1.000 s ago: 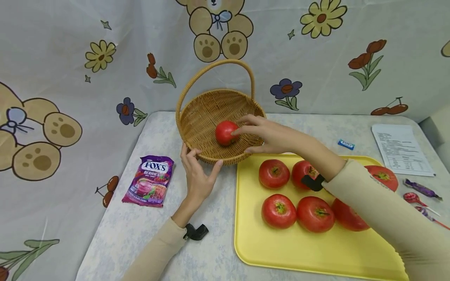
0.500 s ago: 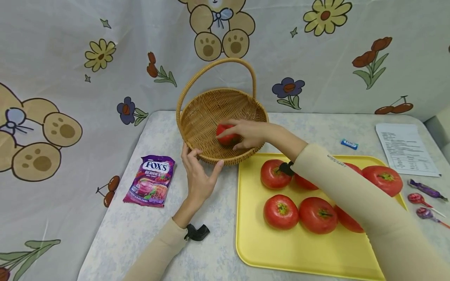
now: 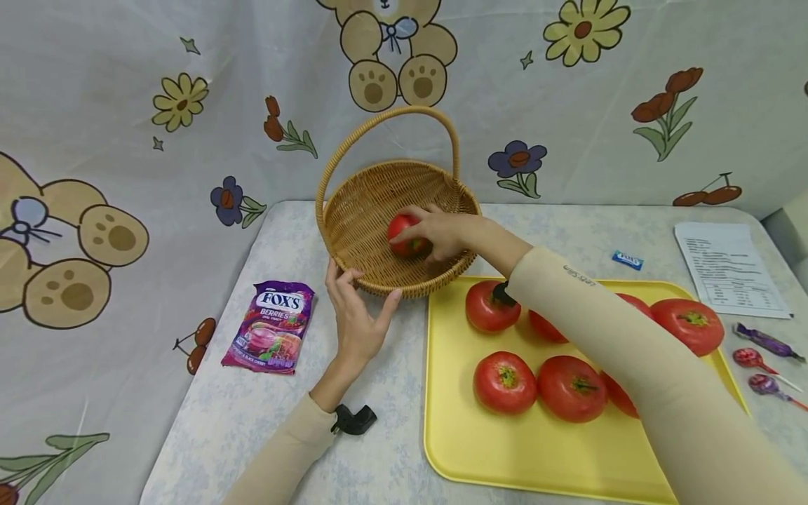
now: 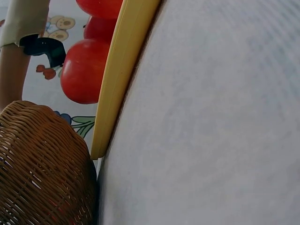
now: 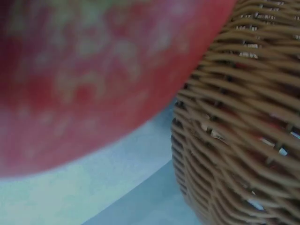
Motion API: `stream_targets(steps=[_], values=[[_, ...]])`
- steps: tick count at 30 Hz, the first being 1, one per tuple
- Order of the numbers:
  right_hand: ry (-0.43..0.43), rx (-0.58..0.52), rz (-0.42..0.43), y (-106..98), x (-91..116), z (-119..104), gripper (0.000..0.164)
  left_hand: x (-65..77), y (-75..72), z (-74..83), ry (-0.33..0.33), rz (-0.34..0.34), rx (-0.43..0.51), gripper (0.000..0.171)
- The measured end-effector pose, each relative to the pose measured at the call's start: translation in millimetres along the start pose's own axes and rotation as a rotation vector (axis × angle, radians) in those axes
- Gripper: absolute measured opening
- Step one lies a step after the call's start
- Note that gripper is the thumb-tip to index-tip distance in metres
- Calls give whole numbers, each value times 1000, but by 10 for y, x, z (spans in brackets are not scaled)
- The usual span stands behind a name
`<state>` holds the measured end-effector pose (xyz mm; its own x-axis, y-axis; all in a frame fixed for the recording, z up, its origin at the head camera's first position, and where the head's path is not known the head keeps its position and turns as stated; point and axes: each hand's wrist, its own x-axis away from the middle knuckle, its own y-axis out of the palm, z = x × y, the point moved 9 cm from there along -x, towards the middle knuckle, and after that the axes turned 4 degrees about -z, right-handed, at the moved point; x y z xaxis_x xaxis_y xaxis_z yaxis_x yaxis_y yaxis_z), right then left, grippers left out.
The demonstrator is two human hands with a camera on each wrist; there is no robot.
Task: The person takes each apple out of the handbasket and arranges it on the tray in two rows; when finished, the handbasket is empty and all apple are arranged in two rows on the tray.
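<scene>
A wicker basket (image 3: pixel 372 210) with a tall arched handle stands at the back of the table, its opening tilted forward. My left hand (image 3: pixel 360 322) holds the front left of its rim, thumb and fingers spread along the edge. Inside the basket lies one red apple (image 3: pixel 401 228). My right hand (image 3: pixel 438 235) reaches in from the right and grips this apple, with the fingers over its top and side. In the left wrist view the basket's woven outside (image 4: pixel 42 164) shows, but no fingers of mine. A large blurred apple (image 5: pixel 93 84) fills the right wrist view's upper left.
A yellow tray (image 3: pixel 492 449) with several red apples (image 3: pixel 571 388) lies at the right, partly under my right forearm. A purple candy bag (image 3: pixel 271 326) is at the left. Farther right lie a small blue candy (image 3: pixel 628 259), a printed sheet (image 3: pixel 731 268) and lollipops (image 3: pixel 748 358).
My right hand has moved left and deeper into the basket, and its fingers have closed over the apple. My left hand has stayed at the rim.
</scene>
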<state>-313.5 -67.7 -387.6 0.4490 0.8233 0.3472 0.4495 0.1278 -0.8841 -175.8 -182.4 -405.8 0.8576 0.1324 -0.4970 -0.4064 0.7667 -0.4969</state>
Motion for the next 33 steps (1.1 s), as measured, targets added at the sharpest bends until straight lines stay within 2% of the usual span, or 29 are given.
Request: stream_targets(steps=[3,7,23,33], values=[[51,-15,-2,-27,6,77,72,-3,-3,5,-1,-3,4,65],[77,-35,1,-54,-5,145,75,2,-1,-11,-14,-9,3,65],[76,-112,79,-160,-94,260,76,5,22,-33,-36,-26,-6,63],[70,-93,100,-147,-168,258,73,2,8,-24,-29,-19,-8,64]])
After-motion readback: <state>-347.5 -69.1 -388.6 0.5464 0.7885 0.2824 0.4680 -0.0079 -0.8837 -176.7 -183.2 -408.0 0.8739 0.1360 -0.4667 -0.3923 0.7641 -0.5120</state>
